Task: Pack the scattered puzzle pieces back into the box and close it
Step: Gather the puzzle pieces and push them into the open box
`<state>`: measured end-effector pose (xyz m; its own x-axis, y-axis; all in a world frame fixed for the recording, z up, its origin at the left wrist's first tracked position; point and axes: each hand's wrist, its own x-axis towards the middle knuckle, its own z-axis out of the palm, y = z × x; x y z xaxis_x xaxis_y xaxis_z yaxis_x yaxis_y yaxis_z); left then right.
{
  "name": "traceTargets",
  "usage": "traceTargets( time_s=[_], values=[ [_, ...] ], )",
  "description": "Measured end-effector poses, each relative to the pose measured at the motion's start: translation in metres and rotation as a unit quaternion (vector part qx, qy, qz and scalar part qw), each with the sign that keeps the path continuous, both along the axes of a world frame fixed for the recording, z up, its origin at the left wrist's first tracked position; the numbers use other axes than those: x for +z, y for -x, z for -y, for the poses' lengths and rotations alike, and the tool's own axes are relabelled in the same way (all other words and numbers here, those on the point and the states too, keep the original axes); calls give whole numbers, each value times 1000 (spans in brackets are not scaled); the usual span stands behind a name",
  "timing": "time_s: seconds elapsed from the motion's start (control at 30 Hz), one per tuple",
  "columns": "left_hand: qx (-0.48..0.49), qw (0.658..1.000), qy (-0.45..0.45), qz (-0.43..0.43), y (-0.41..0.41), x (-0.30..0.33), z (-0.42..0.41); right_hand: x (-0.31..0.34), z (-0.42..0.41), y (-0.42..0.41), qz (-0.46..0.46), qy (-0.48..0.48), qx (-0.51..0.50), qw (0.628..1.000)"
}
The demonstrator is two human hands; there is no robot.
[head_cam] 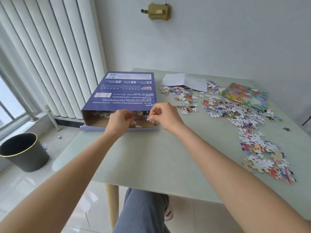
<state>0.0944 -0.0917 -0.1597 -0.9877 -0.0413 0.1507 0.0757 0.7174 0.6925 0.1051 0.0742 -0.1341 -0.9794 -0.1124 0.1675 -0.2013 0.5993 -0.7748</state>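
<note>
Where hands (121, 121) meet, box (124, 91) mouth faces person.

One head-worn wide-angle view looks forward and down, close over the table (151, 157), toward the wall.

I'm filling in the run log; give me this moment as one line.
left hand: at box mouth, holding pieces | right hand: pinching pieces | box: open | loose pieces: many on table
</note>
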Motion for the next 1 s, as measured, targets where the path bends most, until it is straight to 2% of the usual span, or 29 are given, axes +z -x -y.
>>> traceTargets(
  time_s=[0.07, 0.13, 0.23, 0.3, 0.4, 0.47, 0.53, 0.67, 0.87, 1.0],
  values=[
    [-29, 999, 30, 4, 0, -2, 8, -5, 15, 9, -20, -29, 25, 999],
    [-39, 997, 65, 2, -2, 0, 16, -14, 28, 19, -38, -98, 49, 993],
    [-34, 993, 113, 9, -3, 1, 36, -28, 43, 25, -16, -240, 95, 966],
    [-41, 993, 108, 17, -5, -2, 47, -35, 44, 21, -28, -284, 127, 950],
    [-45, 991, 124, 9, -10, -6, 57, -43, 36, 14, -28, -272, 141, 952],
    [-64, 986, 151, 18, -11, -7, 57, -45, 30, 12, 21, -299, 150, 942],
    [-92, 975, 199, 31, -11, -8, 55, -48, 32, 16, 60, -308, 156, 936],
    [-129, 953, 266, 63, -8, -9, 49, -44, 53, 29, 64, -311, 142, 937],
    [-122, 963, 221, 93, 18, -7, 43, -49, 65, 43, 47, -295, 103, 949],
    [-77, 976, 204, -2, 10, -16, 42, -50, 54, 34, -17, -253, 114, 961]
  ],
)
